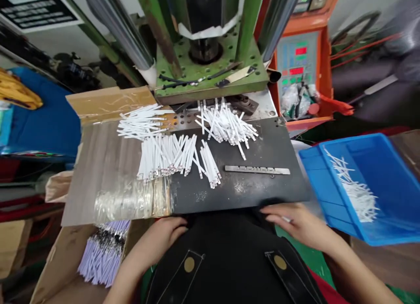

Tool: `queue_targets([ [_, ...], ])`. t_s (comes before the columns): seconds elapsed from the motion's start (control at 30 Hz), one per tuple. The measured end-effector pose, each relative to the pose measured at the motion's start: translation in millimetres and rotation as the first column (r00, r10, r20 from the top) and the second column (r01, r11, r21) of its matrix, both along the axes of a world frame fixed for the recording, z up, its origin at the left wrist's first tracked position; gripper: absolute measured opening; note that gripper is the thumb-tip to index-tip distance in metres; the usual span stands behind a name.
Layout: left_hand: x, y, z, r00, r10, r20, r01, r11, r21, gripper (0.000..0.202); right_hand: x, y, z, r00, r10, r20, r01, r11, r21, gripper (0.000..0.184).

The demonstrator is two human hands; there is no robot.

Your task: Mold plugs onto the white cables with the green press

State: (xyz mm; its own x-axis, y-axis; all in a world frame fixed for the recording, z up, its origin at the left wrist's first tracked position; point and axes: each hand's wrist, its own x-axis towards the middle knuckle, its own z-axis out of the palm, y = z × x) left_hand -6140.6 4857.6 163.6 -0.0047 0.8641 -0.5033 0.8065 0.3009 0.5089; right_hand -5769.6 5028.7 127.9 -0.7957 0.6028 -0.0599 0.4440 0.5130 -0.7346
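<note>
The left hand rests at the lower centre of the frame, against the black apron and the bench's near edge; its fingertips are hidden, so whether it grips anything cannot be told. The right hand, lower right of centre, has curled fingers partly lost against dark cloth; a small pale spot shows on it, too blurred to identify, and its grip is unclear too.

On the bench, a notched metal bar lies above and slightly left of the right hand, the nearer one, its long axis running across the frame. White strips lie in groups at centre, above the left hand, many pointing up and down the frame. Farther out, the green press is cut off at the top.
</note>
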Motion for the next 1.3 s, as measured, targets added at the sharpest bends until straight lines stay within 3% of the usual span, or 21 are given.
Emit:
queue_targets([
  [0.07,5,17,19.9,0.998,-0.05,0.041,0.046,0.996,0.081,0.024,-15,16,18.6,0.987,-0.143,-0.074,0.152,0.978,0.142,0.021],
  [0.1,8,27,25.8,0.998,-0.067,0.012,0.064,0.984,0.165,0.024,-23,27,21.2,0.973,-0.215,-0.089,0.231,0.939,0.254,0.022],
  [0.17,12,45,30.3,0.991,-0.08,-0.11,0.113,0.933,0.34,0.025,-35,48,15.9,0.963,-0.258,-0.077,0.265,0.865,0.425,0.024],
  [0.2,14,51,29.8,0.983,-0.094,-0.156,0.15,0.905,0.398,0.025,-37,55,10.3,0.971,-0.233,-0.059,0.234,0.858,0.457,0.023],
  [0.27,17,53,25.0,0.979,-0.123,-0.165,0.188,0.865,0.466,0.023,-36,60,-0.1,0.988,-0.141,-0.061,0.154,0.886,0.438,0.019],
  [0.37,23,45,12.2,0.99,-0.111,-0.086,0.14,0.82,0.556,0.02,-33,47,-3.2,0.994,-0.004,-0.108,0.044,0.928,0.369,0.015],
  [0.43,28,43,1.5,0.989,-0.094,-0.111,0.142,0.778,0.612,0.037,-46,34,3.5,0.993,0.072,-0.096,-0.035,0.938,0.345,0.014],
  [0.53,36,51,-13.6,0.977,-0.11,-0.185,0.207,0.718,0.664,0.034,-97,23,18.6,0.992,0.125,0.027,-0.127,0.937,0.325,0.025],
  [0.6,37,58,-19.9,0.972,-0.117,-0.205,0.227,0.7,0.677,0.024,-139,24,28.1,0.981,0.07,0.183,-0.128,0.935,0.33,0.036],
  [0.67,35,62,-21.3,0.969,-0.113,-0.22,0.235,0.7,0.674,0.022,-174,31,35.9,0.942,0.001,0.335,-0.12,0.935,0.334,0.04],
  [0.73,31,61,-17.6,0.971,-0.109,-0.213,0.227,0.702,0.675,0.022,-193,42,41.2,0.902,0.003,0.432,-0.134,0.953,0.273,0.033],
  [0.8,27,57,-10.0,0.987,-0.091,-0.136,0.16,0.702,0.694,0.022,-195,56,43.6,0.901,0.05,0.43,-0.125,0.981,0.148,0.023],
  [0.9,24,55,3.4,0.995,-0.025,0.1,-0.049,0.745,0.665,0.018,-179,75,44.1,0.97,0.085,0.226,-0.062,0.993,-0.105,0.03],
  [1.0,31,70,9.8,0.925,0.119,0.362,-0.293,0.829,0.477,0.022,-166,79,44.6,1.0,0.017,-0.025,-0.025,0.921,-0.39,0.035],
  [1.07,41,87,8.1,0.821,0.215,0.529,-0.438,0.831,0.343,0.036,-165,74,45.2,0.992,-0.051,-0.114,-0.014,0.861,-0.508,0.037],
  [1.17,56,110,1.2,0.681,0.27,0.68,-0.545,0.808,0.225,0.034,-169,62,45.8,0.98,-0.117,-0.159,0.015,0.845,-0.534,0.037],
  [1.23,61,117,-2.8,0.662,0.272,0.698,-0.552,0.807,0.21,0.023,-167,58,46.2,0.979,-0.127,-0.16,0.032,0.869,-0.494,0.035],
  [1.3,58,115,-4.4,0.689,0.268,0.674,-0.546,0.803,0.238,0.022,-157,57,47.3,0.979,-0.131,-0.156,0.054,0.905,-0.422,0.032],
])
